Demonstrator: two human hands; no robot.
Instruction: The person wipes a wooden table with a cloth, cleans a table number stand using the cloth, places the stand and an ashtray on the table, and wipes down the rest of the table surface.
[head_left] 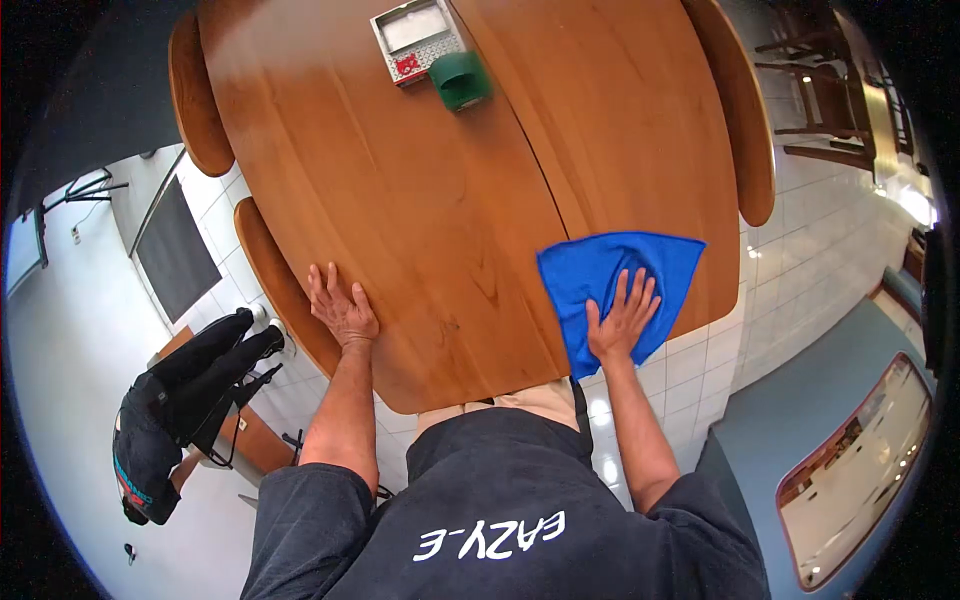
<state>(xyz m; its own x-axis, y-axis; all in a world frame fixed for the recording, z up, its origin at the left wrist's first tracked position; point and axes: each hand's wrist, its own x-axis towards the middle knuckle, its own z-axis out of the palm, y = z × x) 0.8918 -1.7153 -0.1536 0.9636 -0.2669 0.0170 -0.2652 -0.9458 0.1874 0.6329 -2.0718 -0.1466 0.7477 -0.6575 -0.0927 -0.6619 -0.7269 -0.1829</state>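
Note:
A blue cloth [590, 268] lies spread on the near right part of the wooden table [440, 220], one corner hanging over the front edge. My right hand [624, 318] rests flat on it, fingers apart, with the fabric creased around the fingertips. Over at the table's left edge, my left hand [344, 310] is laid palm down on the bare wood, fingers spread and holding nothing.
Toward the far side stand a white patterned box [420, 40] with red marking and a dark green cup-like holder [461, 82]. Chair backs [268, 275] line the table's sides. Off to the left is another person [165, 420] in dark clothes.

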